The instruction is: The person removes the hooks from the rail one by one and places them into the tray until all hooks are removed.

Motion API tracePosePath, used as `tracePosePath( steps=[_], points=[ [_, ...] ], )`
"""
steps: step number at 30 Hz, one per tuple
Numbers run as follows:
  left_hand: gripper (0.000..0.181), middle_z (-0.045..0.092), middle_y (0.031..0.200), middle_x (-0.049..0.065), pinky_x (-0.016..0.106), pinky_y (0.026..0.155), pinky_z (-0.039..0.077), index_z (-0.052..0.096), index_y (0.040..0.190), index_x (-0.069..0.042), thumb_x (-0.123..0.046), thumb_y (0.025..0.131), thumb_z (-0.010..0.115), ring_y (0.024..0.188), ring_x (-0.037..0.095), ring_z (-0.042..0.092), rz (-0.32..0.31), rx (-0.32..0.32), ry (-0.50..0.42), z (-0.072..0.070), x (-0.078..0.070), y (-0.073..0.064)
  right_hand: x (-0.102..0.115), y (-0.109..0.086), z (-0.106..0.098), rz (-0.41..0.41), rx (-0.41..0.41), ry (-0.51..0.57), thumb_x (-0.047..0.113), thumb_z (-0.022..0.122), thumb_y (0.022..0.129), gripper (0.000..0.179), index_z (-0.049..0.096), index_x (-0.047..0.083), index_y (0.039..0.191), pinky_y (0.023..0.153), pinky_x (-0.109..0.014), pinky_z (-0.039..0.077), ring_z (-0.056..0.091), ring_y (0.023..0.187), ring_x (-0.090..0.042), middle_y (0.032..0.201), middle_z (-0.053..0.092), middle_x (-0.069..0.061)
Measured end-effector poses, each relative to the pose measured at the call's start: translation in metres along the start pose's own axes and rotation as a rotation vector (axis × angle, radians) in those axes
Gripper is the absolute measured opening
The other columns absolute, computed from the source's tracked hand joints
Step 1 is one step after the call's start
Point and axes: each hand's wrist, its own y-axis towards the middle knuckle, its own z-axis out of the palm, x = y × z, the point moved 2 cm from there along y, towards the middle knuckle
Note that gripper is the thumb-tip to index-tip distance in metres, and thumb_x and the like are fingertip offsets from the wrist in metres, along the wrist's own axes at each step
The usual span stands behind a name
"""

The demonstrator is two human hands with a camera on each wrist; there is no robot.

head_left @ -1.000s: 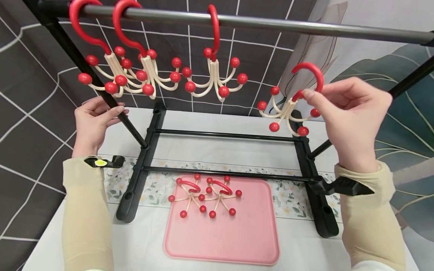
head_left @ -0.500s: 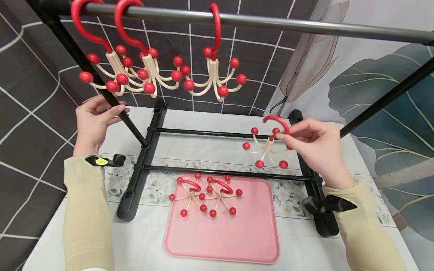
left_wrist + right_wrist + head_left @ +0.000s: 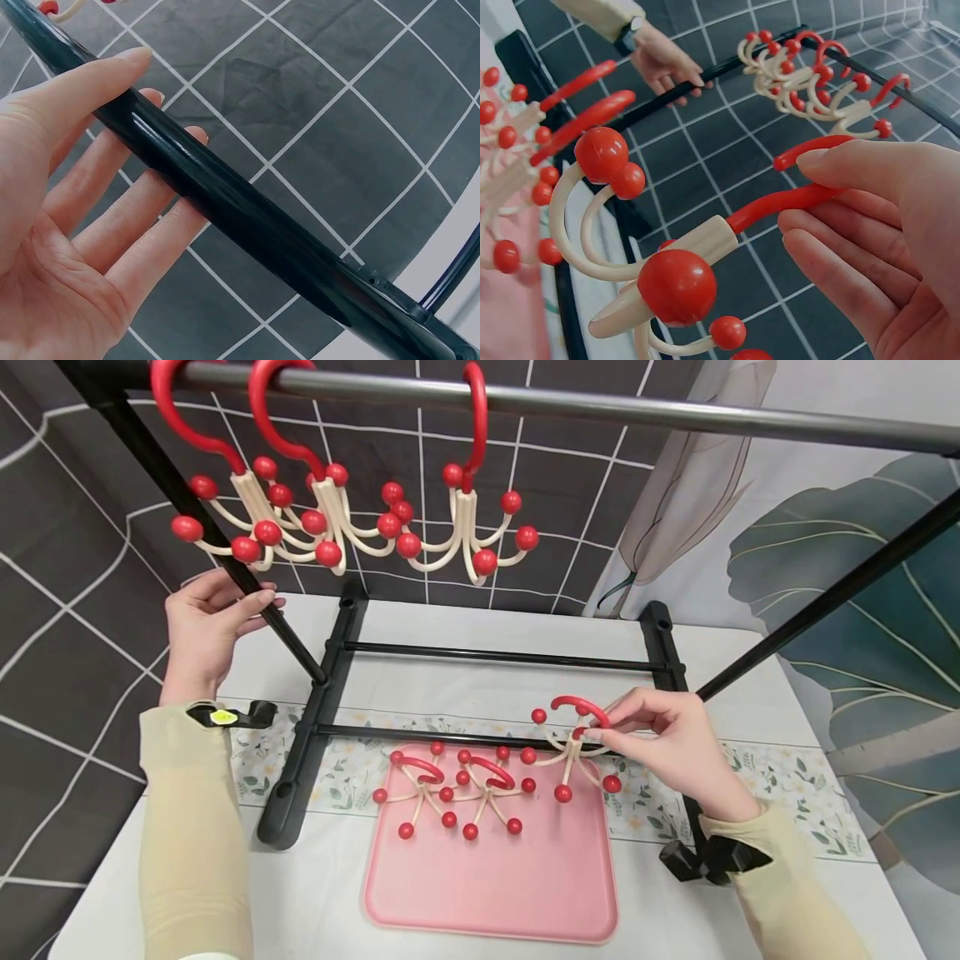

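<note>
My right hand [image 3: 667, 747] pinches the red hook of a multi-arm hanger [image 3: 573, 752] between thumb and fingers; its cream arms end in red balls. This hanger overlaps the upper right part of the pink tray [image 3: 487, 893]. Two more such hangers [image 3: 491, 789] sit at the tray's upper left, hooks leaning over. My left hand [image 3: 213, 631] holds the black side post [image 3: 225, 195] of the rack, thumb in front and fingers behind. Several matching hangers [image 3: 465, 527] hang by their hooks from the rack's top rail [image 3: 600, 410].
The rack stands on two black feet [image 3: 296, 777], joined by two low crossbars [image 3: 495, 656]. A floral strip [image 3: 645, 793] crosses the white table. Behind is a dark tiled-pattern backdrop [image 3: 75, 627]; a leaf-print curtain [image 3: 847, 577] hangs at the right.
My right hand has carried the hanger down and left, from below the rail's right side to over the tray's upper right. My left hand stays on the post.
</note>
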Motion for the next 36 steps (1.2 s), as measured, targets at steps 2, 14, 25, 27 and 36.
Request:
tracePosePath(
  steps=[2, 14, 25, 27, 36],
  points=[
    [0.037, 0.076, 0.097, 0.01, 0.025, 0.073, 0.06, 0.071, 0.118, 0.005, 0.004, 0.083, 0.082, 0.082, 0.02, 0.076, 0.001, -0.001, -0.001, 0.0, 0.0, 0.0, -0.003, -0.004, 0.004, 0.01, 0.015, 0.021, -0.017, 0.082, 0.075, 0.029, 0.075, 0.009, 0.086, 0.067, -0.026, 0.06, 0.072, 0.071, -0.017, 0.083, 0.073, -0.009],
    [0.038, 0.076, 0.096, 0.01, 0.024, 0.072, 0.06, 0.071, 0.119, 0.005, 0.003, 0.082, 0.083, 0.081, 0.019, 0.076, 0.007, -0.009, 0.007, -0.001, 0.0, 0.0, -0.021, -0.032, 0.016, 0.096, 0.061, 0.058, -0.011, 0.082, 0.08, 0.025, 0.074, 0.011, 0.086, 0.066, -0.027, 0.06, 0.073, 0.074, -0.02, 0.087, 0.073, -0.008],
    [0.039, 0.076, 0.097, 0.01, 0.024, 0.072, 0.06, 0.071, 0.12, 0.005, 0.003, 0.083, 0.083, 0.082, 0.019, 0.076, 0.004, -0.012, 0.019, -0.001, 0.001, 0.0, -0.041, -0.044, 0.033, 0.13, 0.1, 0.163, -0.02, 0.076, 0.079, 0.028, 0.071, 0.006, 0.086, 0.067, -0.036, 0.062, 0.074, 0.077, -0.018, 0.09, 0.072, -0.014],
    [0.039, 0.076, 0.097, 0.009, 0.024, 0.072, 0.06, 0.071, 0.12, 0.005, 0.003, 0.083, 0.083, 0.082, 0.019, 0.076, 0.002, -0.011, 0.019, -0.001, 0.001, 0.0, -0.044, -0.046, 0.034, 0.147, 0.099, 0.159, -0.018, 0.077, 0.08, 0.026, 0.071, 0.006, 0.086, 0.066, -0.034, 0.062, 0.074, 0.076, -0.019, 0.09, 0.072, -0.015],
    [0.038, 0.076, 0.097, 0.009, 0.023, 0.072, 0.059, 0.072, 0.119, 0.002, 0.002, 0.083, 0.083, 0.082, 0.017, 0.076, -0.006, -0.019, 0.029, 0.0, 0.002, 0.0, -0.054, -0.053, 0.033, 0.192, 0.105, 0.145, -0.015, 0.081, 0.077, 0.024, 0.068, 0.005, 0.082, 0.065, -0.033, 0.062, 0.074, 0.074, -0.018, 0.088, 0.071, -0.018]
  ],
)
